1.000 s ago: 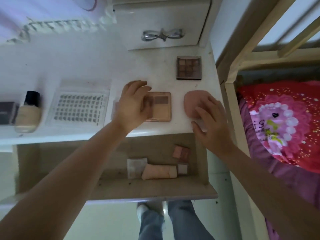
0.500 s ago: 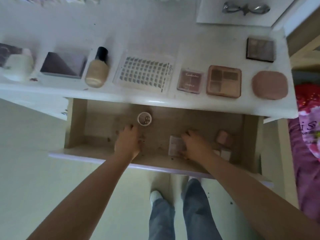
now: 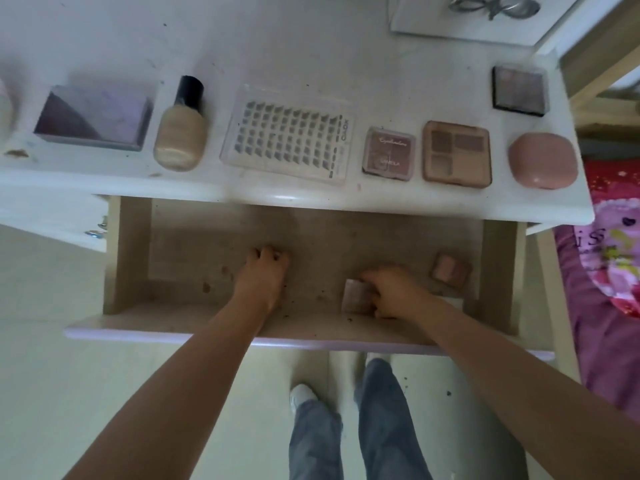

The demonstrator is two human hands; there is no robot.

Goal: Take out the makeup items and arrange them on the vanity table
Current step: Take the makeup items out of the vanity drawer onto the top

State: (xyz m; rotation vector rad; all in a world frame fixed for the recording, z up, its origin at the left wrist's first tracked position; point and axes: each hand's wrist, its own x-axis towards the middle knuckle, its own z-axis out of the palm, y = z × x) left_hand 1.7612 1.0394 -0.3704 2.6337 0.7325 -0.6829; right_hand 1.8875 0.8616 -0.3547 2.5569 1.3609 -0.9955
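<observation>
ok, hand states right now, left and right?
Left hand: in the drawer, fingers curled; whether they hold anything cannot be told.
Right hand: in the drawer, fingers curled round a small pinkish packet.

On my white vanity top [image 3: 284, 46] I count seven items: one lilac box [image 3: 95, 116], one beige foundation bottle [image 3: 180, 128], one clear lash tray [image 3: 289, 133], three square palettes [image 3: 456, 153] and one pink rounded compact [image 3: 542, 160]. In the drawer [image 3: 194, 237] I count two small pink pieces [image 3: 450, 270]
</observation>
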